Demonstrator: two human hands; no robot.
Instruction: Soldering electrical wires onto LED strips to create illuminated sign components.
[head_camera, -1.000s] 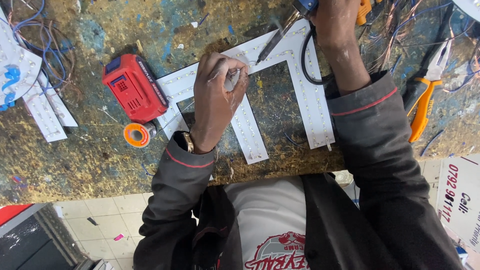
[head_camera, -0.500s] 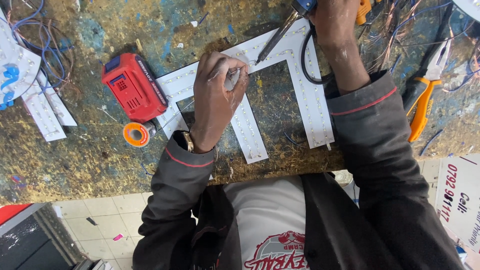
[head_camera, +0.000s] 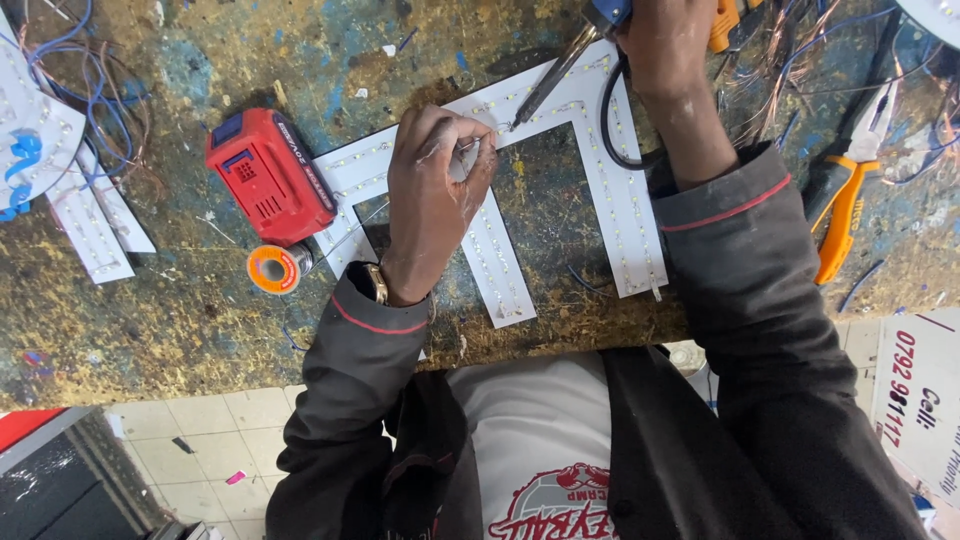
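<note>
My left hand (head_camera: 432, 190) rests on a white letter-shaped LED panel (head_camera: 625, 215) on the stained workbench. Its fingers pinch a thin solder wire (head_camera: 352, 228) that runs back to a small orange solder spool (head_camera: 272, 268). My right hand (head_camera: 665, 40) at the top edge grips a soldering iron (head_camera: 553, 73) with a blue handle. The iron's metal tip meets the panel right beside my left fingertips. A black cable (head_camera: 607, 125) loops from the iron across the panel.
A red battery pack (head_camera: 270, 175) lies left of the panel. More white LED strips (head_camera: 92, 225) and blue wires (head_camera: 70, 75) sit far left. Orange-handled pliers (head_camera: 843, 215) and tangled copper wire (head_camera: 790, 60) lie right. The bench edge (head_camera: 200, 375) drops to tiled floor.
</note>
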